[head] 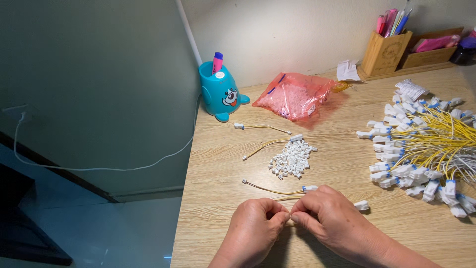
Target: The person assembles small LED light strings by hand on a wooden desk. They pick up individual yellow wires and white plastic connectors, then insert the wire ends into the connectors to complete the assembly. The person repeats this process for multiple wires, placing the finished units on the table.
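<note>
My left hand point(257, 224) and my right hand point(331, 217) meet near the table's front edge, fingertips pinched together over a thin yellow wire point(271, 190) with a white connector point(310, 188) at its end. What sits between the fingertips is hidden. Another white connector point(361, 205) lies just right of my right hand. A small heap of tiny white plastic pieces point(292, 159) lies just beyond the hands. Two more yellow wires point(265, 127) with white ends lie farther back.
A large pile of yellow wires with white connectors point(426, 149) covers the right side. A pink plastic bag point(295, 95), a teal cartoon pen holder point(219, 92) and wooden organisers with pens point(384, 49) stand at the back. The wooden table's left edge point(186, 198) drops to the floor.
</note>
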